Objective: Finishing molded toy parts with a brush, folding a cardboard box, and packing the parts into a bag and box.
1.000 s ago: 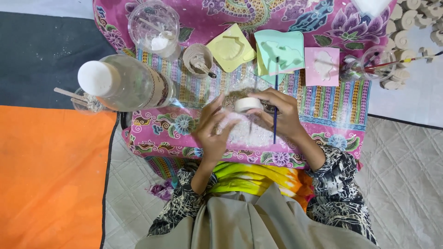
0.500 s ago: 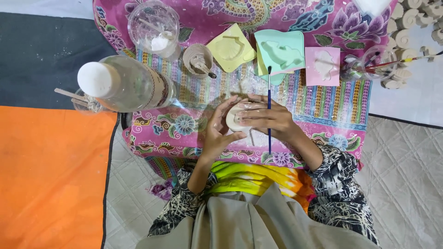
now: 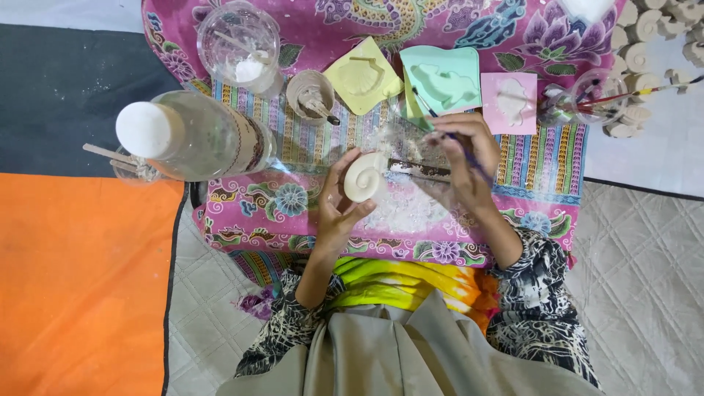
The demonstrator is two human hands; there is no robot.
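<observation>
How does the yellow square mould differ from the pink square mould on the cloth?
The yellow square mould is larger and lies turned like a diamond; the pink square mould is smaller and sits nearly straight. The yellow one has a shell-shaped hollow; the pink one's shape is unclear. Both lie flat, untouched by either hand.

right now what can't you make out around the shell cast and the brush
- Back of the white shell cast: head view, covered by the left hand.
- Brush tip: too thin and blurred against the green mould.
- Right hand grip: fingers curl over the handle.
- Contents of the brown cup: too small.
- Pale casts at top right: cut off by the edge.
</observation>
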